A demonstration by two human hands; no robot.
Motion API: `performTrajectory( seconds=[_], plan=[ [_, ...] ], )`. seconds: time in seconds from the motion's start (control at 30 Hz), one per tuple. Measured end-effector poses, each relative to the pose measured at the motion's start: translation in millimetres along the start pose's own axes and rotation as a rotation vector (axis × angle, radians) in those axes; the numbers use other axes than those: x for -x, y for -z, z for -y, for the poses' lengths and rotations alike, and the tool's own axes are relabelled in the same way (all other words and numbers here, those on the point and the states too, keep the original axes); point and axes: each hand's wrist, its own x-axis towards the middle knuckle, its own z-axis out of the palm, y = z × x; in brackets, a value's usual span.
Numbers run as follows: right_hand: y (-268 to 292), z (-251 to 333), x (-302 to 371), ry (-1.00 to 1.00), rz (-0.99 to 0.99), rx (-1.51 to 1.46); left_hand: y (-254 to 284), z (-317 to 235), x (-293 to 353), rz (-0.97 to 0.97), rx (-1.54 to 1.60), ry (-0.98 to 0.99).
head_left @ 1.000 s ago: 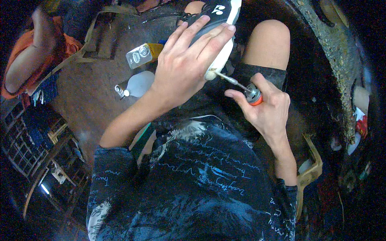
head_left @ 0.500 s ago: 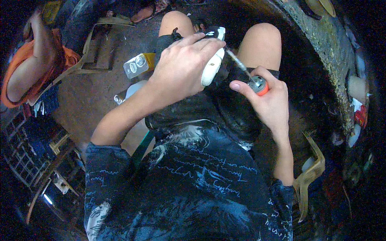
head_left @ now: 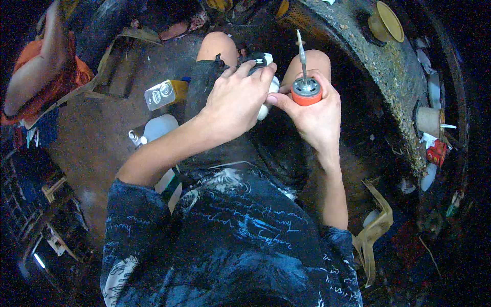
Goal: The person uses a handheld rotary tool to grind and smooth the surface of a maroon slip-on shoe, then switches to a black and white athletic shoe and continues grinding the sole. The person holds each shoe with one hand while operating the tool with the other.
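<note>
My left hand is closed over a black-and-white shoe held above my lap, hiding much of it. Close beside it, my right hand grips a small orange tool with a round grey end that has slots in it. From the middle of that end a thin metal shaft with a pale tip points away from me, apart from the shoe. My right thumb reaches toward the white side of the shoe; whether it touches cannot be made out.
Left of my legs stand a yellow-and-silver can and a pale plastic container. A person in orange sits at the far left. A rough ledge on the right bears a yellowish bowl. A wooden stool stands lower right.
My right hand has moved left, close to the shoe. The tool's shaft, which pointed at the shoe, now points up and away from it. My left hand still holds the shoe.
</note>
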Motion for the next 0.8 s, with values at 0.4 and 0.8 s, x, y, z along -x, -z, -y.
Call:
performTrajectory(
  seconds=[0.4, 0.8],
  plan=[
    [-25, 7, 24, 0.202, -0.284, 0.158, -19, -7, -4, -0.074, -0.157, -0.047],
    [-18, -4, 20, 0.134, -0.266, 0.165, -14, -8, -10, 0.047, -0.106, 0.052]
  ],
)
